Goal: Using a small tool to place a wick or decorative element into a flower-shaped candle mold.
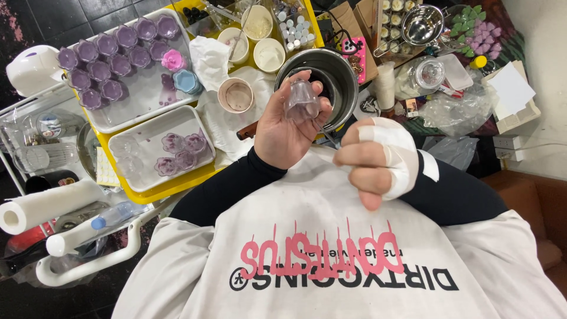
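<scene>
Right, nearest first: the right hand (378,156), fingers wrapped in white tape, is curled shut around a thin metal tool (328,137) whose tip angles up toward the left hand. How firm the pinch is I can't tell, since the grip itself is hidden behind the knuckles. The left hand (283,127) sits just above the white apron (319,236), fingers closed round a small clear cup mould (302,100), held tilted w/ thumb & fingertips on its walls.

Risks, as I judge them: the mould is slick, clear plastic gripped only at the sides, so a push from the tool could pop it out of the fingers & drop it into the steel pot (331,74) directly behind. The tool tip is close to the left palm too; a slip could jab it. The tape prob. dulls feel in the right fingers, making either more likely.

Further out, the white tray (147,171) w/ clear & purple-tinted moulds sits at the left forearm's side, touching range; an elbow swing could knock them. Beyond it, the larger tray of purple filled moulds (112,56) and bowls (269,53) are well apart.
</scene>
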